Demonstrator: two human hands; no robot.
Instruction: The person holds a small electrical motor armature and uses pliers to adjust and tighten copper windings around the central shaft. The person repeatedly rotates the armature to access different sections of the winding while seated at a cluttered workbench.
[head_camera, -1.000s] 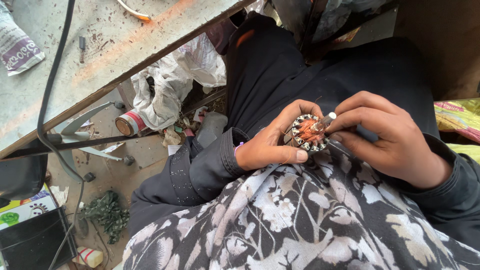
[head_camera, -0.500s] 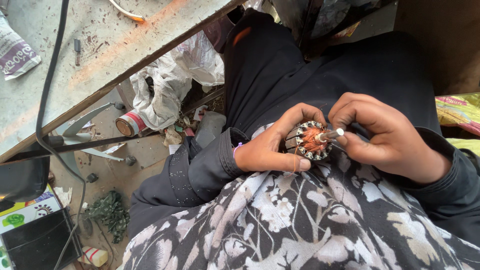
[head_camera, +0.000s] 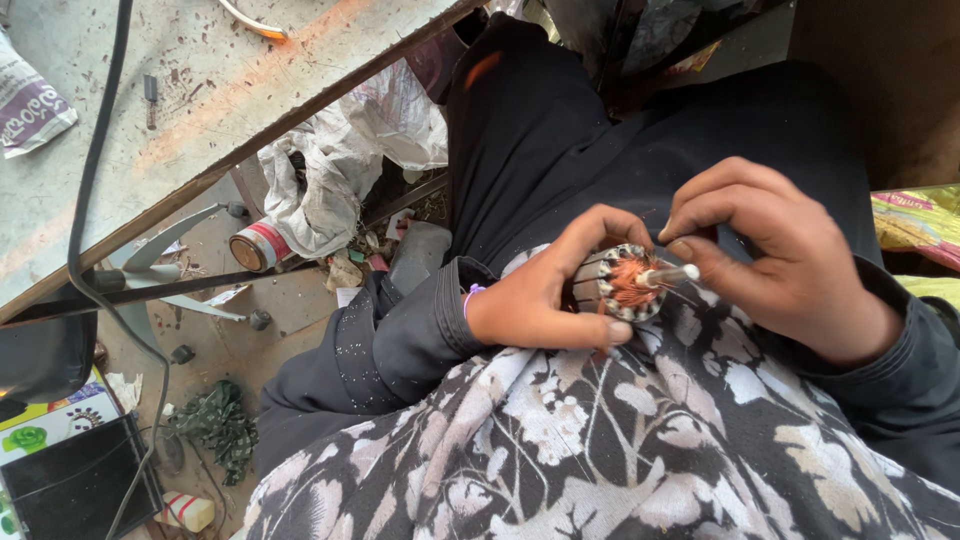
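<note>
My left hand (head_camera: 545, 295) grips a small motor armature (head_camera: 622, 283), a round slotted metal core with copper winding at its centre. A thin metal shaft (head_camera: 672, 273) sticks out of the core to the right. My right hand (head_camera: 775, 255) is curled beside it, thumb and fingertips pinching the shaft's end. Both hands rest over my lap, on dark clothing and a black floral cloth (head_camera: 620, 440).
A worn grey workbench (head_camera: 150, 110) with a black cable (head_camera: 95, 150) slopes across the upper left. Under it lie crumpled white rags (head_camera: 330, 170), a red-and-white can (head_camera: 255, 245) and scraps. A dark box (head_camera: 80, 485) sits at the lower left.
The armature has been turned in my left hand so the shaft now points right. My right hand shifted slightly right and holds the shaft tip.
</note>
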